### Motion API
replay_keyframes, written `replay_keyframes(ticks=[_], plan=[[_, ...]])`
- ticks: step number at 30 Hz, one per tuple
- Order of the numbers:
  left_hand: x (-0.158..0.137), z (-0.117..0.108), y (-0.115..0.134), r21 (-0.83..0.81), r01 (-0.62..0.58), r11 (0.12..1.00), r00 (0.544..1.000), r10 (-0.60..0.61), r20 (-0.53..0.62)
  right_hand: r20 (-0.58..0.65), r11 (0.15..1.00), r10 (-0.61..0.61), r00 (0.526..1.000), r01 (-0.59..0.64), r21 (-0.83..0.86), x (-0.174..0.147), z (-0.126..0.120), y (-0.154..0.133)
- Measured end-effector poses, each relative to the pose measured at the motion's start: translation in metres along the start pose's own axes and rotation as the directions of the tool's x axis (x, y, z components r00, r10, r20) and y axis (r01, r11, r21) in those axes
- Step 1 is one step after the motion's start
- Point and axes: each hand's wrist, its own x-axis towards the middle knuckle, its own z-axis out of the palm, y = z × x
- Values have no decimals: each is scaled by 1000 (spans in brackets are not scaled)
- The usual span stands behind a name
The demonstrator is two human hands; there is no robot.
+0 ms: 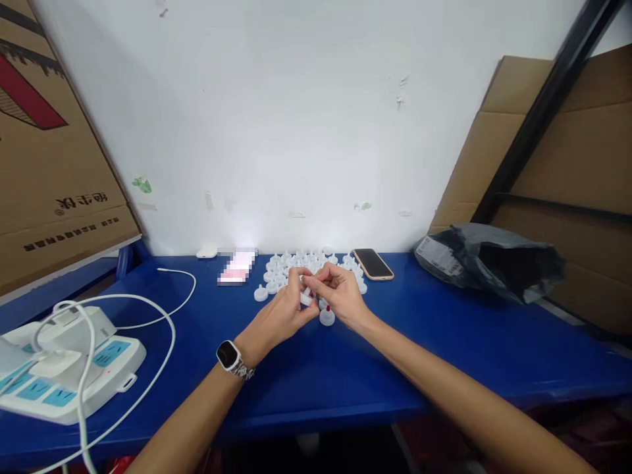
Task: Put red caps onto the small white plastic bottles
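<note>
My left hand (289,308) is closed around a white plastic nozzle cap (306,300), held just above the table. My right hand (343,295) pinches at the top of this cap, where a bit of red shows between the fingers; whether it grips a separate small red tip is hard to see. Directly below my right fingers, another nozzle cap (326,318) with a red tip stands upright on the blue table. Behind both hands, several plain white nozzle caps (276,271) stand crowded together, partly hidden by my fingers. One white cap (261,293) sits at the group's left edge.
A phone (374,263) lies right of the caps, and a grey plastic bag (488,260) farther right. On the left are a power strip (99,388) with looping white cables and a small white case (207,251). Cardboard (59,145) and a wall bound the blue table (444,342).
</note>
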Motion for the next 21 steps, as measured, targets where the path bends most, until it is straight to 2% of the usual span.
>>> replay_keyframes(ticks=[3,5,7,10,13,16,18,21], plan=[[4,-3,-7,32,-4,999,999,5,-41,23,996,-41,999,42,-75,5,-7,1],[5,-10,-16,126,-5,992,996,17,-87,17,972,-104,994,105,-210,8,-15,1],[4,-20,-26,225,-23,974,993,48,-108,41,910,-138,990,144,-389,9,-23,2],[0,-34,-38,298,-45,953,999,43,12,199,781,-71,978,178,-599,9,-31,4],[-3,-38,-44,324,-50,945,995,19,98,370,641,-4,929,287,-712,8,-31,7],[-3,-36,-46,314,-25,949,988,-23,150,434,507,31,900,360,-783,8,-28,6],[-3,-35,-48,297,0,955,984,-53,171,440,471,66,896,360,-805,9,-29,4],[-3,-35,-47,276,24,961,981,-76,179,425,485,118,898,321,-813,13,-34,-1]])
